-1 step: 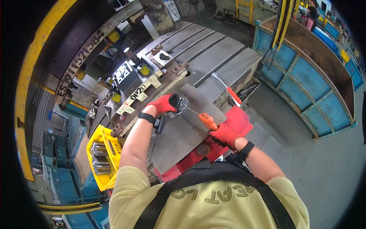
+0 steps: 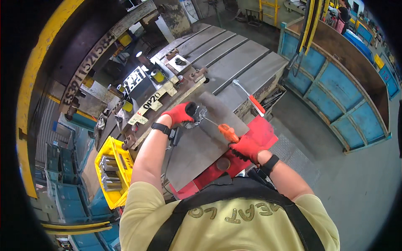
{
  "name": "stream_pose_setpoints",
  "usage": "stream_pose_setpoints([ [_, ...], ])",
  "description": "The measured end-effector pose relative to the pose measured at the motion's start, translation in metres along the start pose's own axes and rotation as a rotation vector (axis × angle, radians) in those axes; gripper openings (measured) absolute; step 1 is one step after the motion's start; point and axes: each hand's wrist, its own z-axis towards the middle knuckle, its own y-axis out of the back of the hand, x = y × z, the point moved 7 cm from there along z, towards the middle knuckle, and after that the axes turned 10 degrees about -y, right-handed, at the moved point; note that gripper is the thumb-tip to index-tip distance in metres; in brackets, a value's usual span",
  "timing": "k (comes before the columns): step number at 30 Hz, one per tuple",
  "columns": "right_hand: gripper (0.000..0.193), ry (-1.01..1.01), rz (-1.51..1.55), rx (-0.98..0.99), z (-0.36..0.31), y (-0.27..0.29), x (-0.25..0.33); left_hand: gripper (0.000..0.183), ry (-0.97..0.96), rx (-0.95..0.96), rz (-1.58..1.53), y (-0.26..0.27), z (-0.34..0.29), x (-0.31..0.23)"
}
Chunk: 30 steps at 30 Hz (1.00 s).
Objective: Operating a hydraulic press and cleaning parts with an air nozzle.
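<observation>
Right hand: we see fingers wrapped round an orange-handled tool, thin shaft reaching to the shiny, irregular piece that our left hand grips. Piece sits over a grey plate. Farther out, we note a red-handled wrench and, leftward, a yellow bin holding metal cylinders.

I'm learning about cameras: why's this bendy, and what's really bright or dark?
Head view: the fisheye lens bends edges near the rim, like the yellow frame and blue bin, with black corners; head view: a white patch beyond the left hand glares; head view: the silvery part that hand holds glints, details too small to tell.
</observation>
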Motion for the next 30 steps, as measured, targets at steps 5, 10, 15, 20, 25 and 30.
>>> stream_pose_setpoints([
  [5,0.030,-0.053,0.007,-0.015,-0.005,-0.003,-0.002,0.067,0.066,0.002,-0.021,-0.002,-0.001,0.006],
  [10,0.030,-0.006,-0.061,-0.047,0.000,-0.001,0.000,0.069,-0.006,0.017,0.022,-0.004,0.002,0.013],
  [15,0.028,-0.027,-0.068,-0.061,-0.006,0.000,0.001,0.071,-0.034,0.022,0.040,-0.013,0.002,0.006],
  [20,0.025,-0.037,-0.017,-0.031,-0.002,0.002,-0.004,0.082,-0.005,-0.095,0.267,-0.020,-0.003,0.003],
  [25,0.027,-0.016,0.067,-0.014,-0.008,0.003,-0.007,0.087,0.037,-0.149,0.297,-0.026,-0.005,0.012],
  [30,0.028,0.044,-0.175,-0.087,0.006,-0.003,-0.013,0.085,0.060,-0.180,0.305,-0.022,-0.001,0.023],
])
